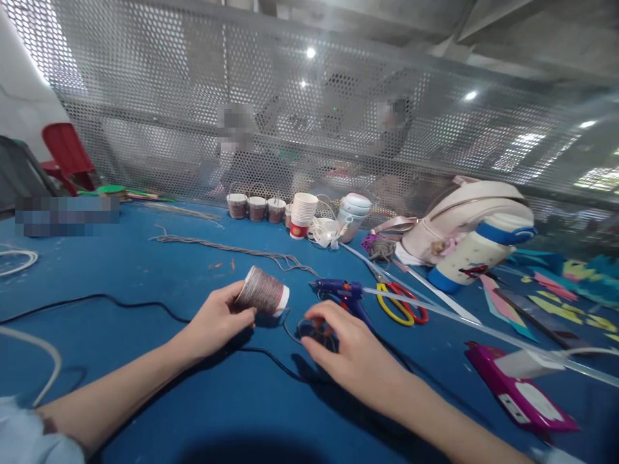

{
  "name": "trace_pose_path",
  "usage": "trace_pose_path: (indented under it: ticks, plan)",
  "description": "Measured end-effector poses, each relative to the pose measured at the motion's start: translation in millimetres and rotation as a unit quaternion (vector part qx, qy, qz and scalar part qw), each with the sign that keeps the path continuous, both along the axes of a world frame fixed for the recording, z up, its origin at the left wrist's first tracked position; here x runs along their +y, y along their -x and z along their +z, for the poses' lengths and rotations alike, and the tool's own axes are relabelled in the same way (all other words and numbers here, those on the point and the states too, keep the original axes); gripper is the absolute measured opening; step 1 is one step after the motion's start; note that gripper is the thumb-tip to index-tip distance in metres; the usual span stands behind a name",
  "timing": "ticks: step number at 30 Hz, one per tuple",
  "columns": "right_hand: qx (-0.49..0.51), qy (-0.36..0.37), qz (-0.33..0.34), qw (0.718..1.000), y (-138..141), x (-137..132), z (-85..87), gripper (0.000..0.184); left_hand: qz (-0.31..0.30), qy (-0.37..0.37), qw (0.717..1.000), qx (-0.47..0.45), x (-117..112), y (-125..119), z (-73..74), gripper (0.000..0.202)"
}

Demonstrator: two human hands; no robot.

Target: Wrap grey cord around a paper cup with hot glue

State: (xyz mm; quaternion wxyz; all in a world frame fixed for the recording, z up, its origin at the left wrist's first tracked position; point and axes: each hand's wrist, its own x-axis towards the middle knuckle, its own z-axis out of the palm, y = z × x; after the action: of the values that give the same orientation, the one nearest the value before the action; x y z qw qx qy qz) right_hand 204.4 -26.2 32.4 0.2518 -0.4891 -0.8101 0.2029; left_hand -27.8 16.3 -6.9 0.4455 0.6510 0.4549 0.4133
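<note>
My left hand (223, 317) grips a paper cup (262, 292) lying tilted on its side above the blue table. Grey-brown cord covers most of the cup's wall, and a white band shows at its right end. From that end a loose strand runs to my right hand (341, 341), whose curled fingers hold a small bundle of dark grey cord (316, 333). Just behind the right hand lies a blue hot glue gun (341, 288) with a long clear glue stick in its back. Scissors (399, 303) with yellow and red handles rest to its right.
Several cord-wrapped cups (256, 209) and a stack of paper cups (304, 212) stand along the back. Grey cords (232, 248) stretch across the table. At right are a pink bag (464, 219), a bottle (476, 254) and a magenta power strip (522, 386). Black cable crosses the front.
</note>
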Motion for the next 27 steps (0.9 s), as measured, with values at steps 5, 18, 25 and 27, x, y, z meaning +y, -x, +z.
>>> trace_pose_path:
  ticks: [5,18,25,27]
  plan:
    - [0.172,0.064,-0.044,0.982,31,30,-22.2,0.042,0.023,-0.011,0.999,-0.026,-1,-1,1.8,0.022]
    - [0.412,0.253,-0.032,0.875,46,43,-31.0,0.037,0.070,-0.054,0.996,0.027,-1,-1,3.9,0.019]
    - [0.418,0.331,-0.005,0.846,48,42,-31.8,0.031,0.089,-0.085,0.990,0.064,-3,-3,2.9,0.015]
    - [0.392,0.323,-0.022,0.861,47,41,-34.7,0.030,0.099,-0.087,0.989,0.061,-3,-4,1.1,0.017]
